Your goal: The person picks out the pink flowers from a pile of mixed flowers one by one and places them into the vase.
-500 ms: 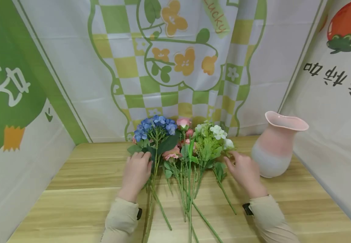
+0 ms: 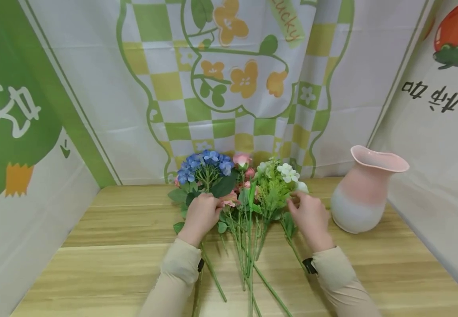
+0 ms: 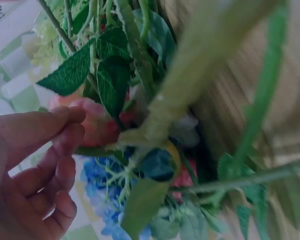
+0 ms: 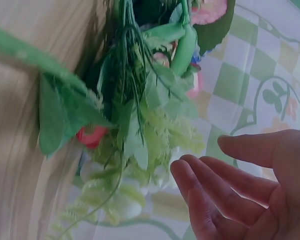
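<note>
Lower centre: left hand (image 2: pixel 201 215), fingertips together by pink flower (image 2: pixel 231 200), can't tell if grip holds it. Lower right: right hand (image 2: pixel 311 216), grip relaxed, near white flowers (image 2: pixel 288 173).

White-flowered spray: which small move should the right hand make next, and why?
Perhaps the right hand should close gently on the white-flowered spray: the right wrist view shows its thumb apart from its fingers, holding nothing, while the hand is already beside that spray.
</note>
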The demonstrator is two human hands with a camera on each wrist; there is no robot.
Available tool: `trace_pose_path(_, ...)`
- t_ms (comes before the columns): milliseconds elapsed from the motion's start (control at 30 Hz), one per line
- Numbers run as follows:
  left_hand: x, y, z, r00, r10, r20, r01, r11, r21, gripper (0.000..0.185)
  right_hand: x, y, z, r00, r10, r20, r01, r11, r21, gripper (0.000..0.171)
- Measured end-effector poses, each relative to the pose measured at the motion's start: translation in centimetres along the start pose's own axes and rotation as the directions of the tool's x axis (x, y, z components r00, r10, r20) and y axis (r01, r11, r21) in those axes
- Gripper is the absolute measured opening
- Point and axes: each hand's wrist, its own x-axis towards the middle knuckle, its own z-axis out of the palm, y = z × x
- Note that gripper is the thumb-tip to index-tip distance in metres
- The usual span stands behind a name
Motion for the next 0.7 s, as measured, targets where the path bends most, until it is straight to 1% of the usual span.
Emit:
trace_pose_path(67, 0.5, 0.2, 0.2, 0.998, -0.016, 0.054, 0.018, 0.999, -0.035, 0.026, 0.1, -0.2, 0.3, 1.0, 0.006, 0.009, -0.006, 1.0, 0.009, 0.027)
trace_pose_path(133, 1.0, 0.3, 0.3, 0.991, -0.035, 0.13, 0.042, 0.998, -0.048, 0.037, 0.3, -0.5, 0.6, 1.0, 0.004, 0.016, -0.004, 1.0, 0.013, 0.027)
trace_pose_path(200, 1.4, 0.5, 0.2, 0.974, -0.07, 0.215, 0.081, 0.996, -0.043, 0.046, 0.5, -0.8, 0.8, 1.0, -0.001, 0.018, 0.001, 1.0, 0.012, 0.028)
trace_pose_path(233, 1.7, 0.7, 0.2, 0.966, -0.09, 0.244, 0.102, 0.994, -0.034, 0.048, 0.6, -0.9, 0.9, 1.0, -0.001, 0.02, 0.001, 1.0, 0.012, 0.028)
trace_pose_path(267, 1.9, 0.9, 0.3, 0.955, -0.118, 0.273, 0.127, 0.992, -0.016, 0.048, 0.6, -0.9, 0.9, 1.0, 0.001, 0.024, -0.001, 1.0, 0.012, 0.028)
trace_pose_path(333, 2.4, 1.3, 0.2, 0.933, -0.181, 0.31, 0.182, 0.983, 0.026, 0.039, 0.7, -1.1, 0.9, 0.999, 0.008, 0.037, -0.009, 1.0, 0.016, 0.029)
trace_pose_path(433, 3.1, 2.0, 0.3, 0.899, -0.292, 0.327, 0.285, 0.956, 0.071, 0.024, 0.8, -1.3, 1.0, 0.999, 0.013, 0.046, -0.014, 1.0, 0.026, 0.028)
trace_pose_path(467, 3.3, 2.2, 0.4, 0.885, -0.328, 0.329, 0.318, 0.944, 0.085, 0.021, 0.8, -1.3, 0.9, 0.999, 0.013, 0.047, -0.014, 0.999, 0.029, 0.028)
trace_pose_path(533, 3.8, 2.5, 0.5, 0.859, -0.388, 0.334, 0.375, 0.921, 0.107, 0.023, 0.9, -1.4, 0.9, 0.999, 0.005, 0.045, -0.007, 0.999, 0.036, 0.027)
trace_pose_path(600, 4.2, 2.6, 0.7, 0.836, -0.435, 0.335, 0.419, 0.9, 0.124, 0.024, 1.0, -1.4, 0.9, 0.999, -0.005, 0.044, 0.003, 0.999, 0.045, 0.027)
trace_pose_path(700, 4.5, 2.7, 1.0, 0.811, -0.478, 0.337, 0.458, 0.878, 0.142, 0.029, 1.1, -1.4, 0.9, 0.999, -0.015, 0.048, 0.013, 0.999, 0.053, 0.027)
